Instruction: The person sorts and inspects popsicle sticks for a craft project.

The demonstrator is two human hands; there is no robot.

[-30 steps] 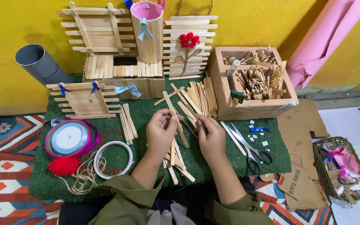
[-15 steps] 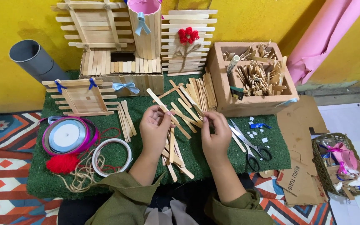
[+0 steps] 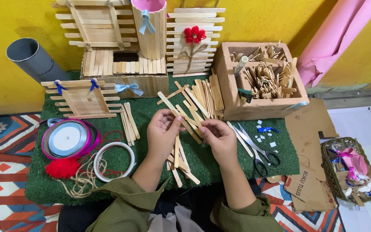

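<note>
Left hand (image 3: 163,132) and right hand (image 3: 220,136) are each pinching flat pale wooden craft sticks (image 3: 188,122), holding them just above the green turf-covered surface (image 3: 151,111). More sticks are lying beneath; black-handled scissors (image 3: 258,148) are resting beside the right hand.

At the upper left of the frame a grey tube (image 3: 30,58) leans against the yellow wall (image 3: 13,21). Spools of ribbon (image 3: 67,138) lie at the left on the green mat (image 3: 151,118), with a red yarn pompom (image 3: 62,168) and loose twine (image 3: 84,182) just below them. Scissors (image 3: 258,150) lie at the right of the mat. A wicker basket (image 3: 351,172) sits at the lower right, and a pink paper roll (image 3: 340,36) slants across the upper right.
</note>
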